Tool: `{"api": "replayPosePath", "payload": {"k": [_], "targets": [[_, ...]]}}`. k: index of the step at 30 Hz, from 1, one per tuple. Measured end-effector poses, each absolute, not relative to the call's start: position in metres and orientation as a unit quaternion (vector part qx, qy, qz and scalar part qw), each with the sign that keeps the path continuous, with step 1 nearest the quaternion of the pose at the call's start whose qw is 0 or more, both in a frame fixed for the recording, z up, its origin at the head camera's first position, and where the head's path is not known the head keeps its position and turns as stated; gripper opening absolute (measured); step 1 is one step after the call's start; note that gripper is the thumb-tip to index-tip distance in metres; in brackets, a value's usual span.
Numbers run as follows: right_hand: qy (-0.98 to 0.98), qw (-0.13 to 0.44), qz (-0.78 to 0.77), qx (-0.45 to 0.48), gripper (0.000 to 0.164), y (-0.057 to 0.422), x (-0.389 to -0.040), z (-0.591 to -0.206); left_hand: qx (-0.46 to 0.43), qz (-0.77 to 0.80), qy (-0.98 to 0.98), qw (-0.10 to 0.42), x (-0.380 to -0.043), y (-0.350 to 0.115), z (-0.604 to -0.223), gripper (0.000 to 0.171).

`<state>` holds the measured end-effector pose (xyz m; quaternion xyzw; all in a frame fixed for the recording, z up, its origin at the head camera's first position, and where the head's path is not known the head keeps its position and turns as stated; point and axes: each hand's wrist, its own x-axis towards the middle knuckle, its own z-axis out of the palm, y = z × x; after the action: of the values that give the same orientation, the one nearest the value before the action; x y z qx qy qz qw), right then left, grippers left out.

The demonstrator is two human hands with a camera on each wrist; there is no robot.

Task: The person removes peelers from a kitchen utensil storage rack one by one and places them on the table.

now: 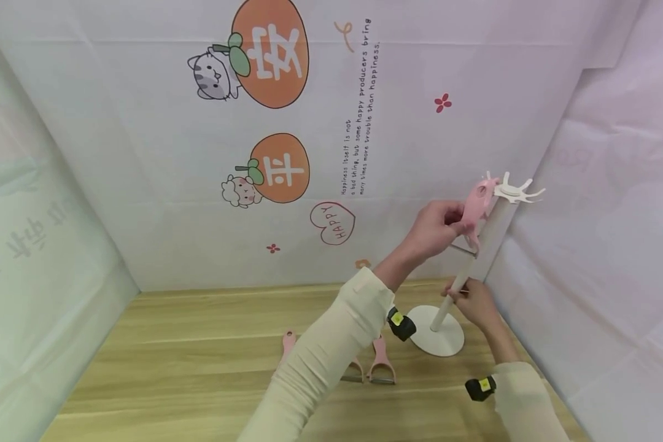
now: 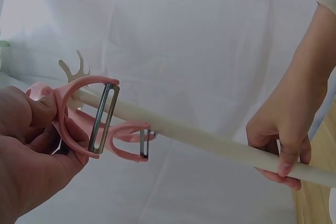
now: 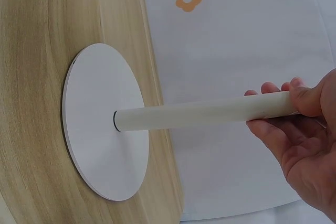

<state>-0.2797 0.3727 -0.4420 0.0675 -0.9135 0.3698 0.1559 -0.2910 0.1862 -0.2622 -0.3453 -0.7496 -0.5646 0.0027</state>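
Observation:
A pink peeler (image 1: 477, 201) is pinched in my left hand (image 1: 433, 230) up by the branching hooks (image 1: 515, 194) of a white stand. In the left wrist view its metal blade (image 2: 105, 119) points toward the pole, and another pink peeler (image 2: 123, 153) hangs behind it close to the pole. Lower down, my right hand (image 1: 475, 301) grips the white pole (image 3: 210, 110), thumb on one side and fingers round the other. The stand's round white base (image 3: 100, 156) rests on the wooden table.
More pink peelers lie on the wooden table (image 1: 171, 344), one peeler (image 1: 380, 351) left of the base and another peeler (image 1: 288, 341) partly behind my left sleeve. White printed cloth (image 1: 143, 184) walls in the back and both sides, with the right wall (image 1: 597, 264) close to the stand.

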Motion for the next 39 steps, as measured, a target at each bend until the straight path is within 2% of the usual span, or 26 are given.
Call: {"api": "replayPosePath", "payload": {"k": [13,30,39], "targets": [[-0.915,0.146,0.371,0.061,0.009,0.375,-0.280,-0.443,-0.312,-0.581,-0.752,0.008,-0.279,0.140,-0.293,0.010],[-0.921,0.132,0.363,0.057,0.013,0.373,-0.280,-0.443,-0.252,-0.581,-0.774,0.008,-0.272,0.070,-0.365,0.005],[-0.922,0.126,0.362,0.047,0.014,0.372,-0.279,-0.442,-0.212,-0.592,-0.778,-0.022,-0.266,0.029,-0.401,0.009]]}}
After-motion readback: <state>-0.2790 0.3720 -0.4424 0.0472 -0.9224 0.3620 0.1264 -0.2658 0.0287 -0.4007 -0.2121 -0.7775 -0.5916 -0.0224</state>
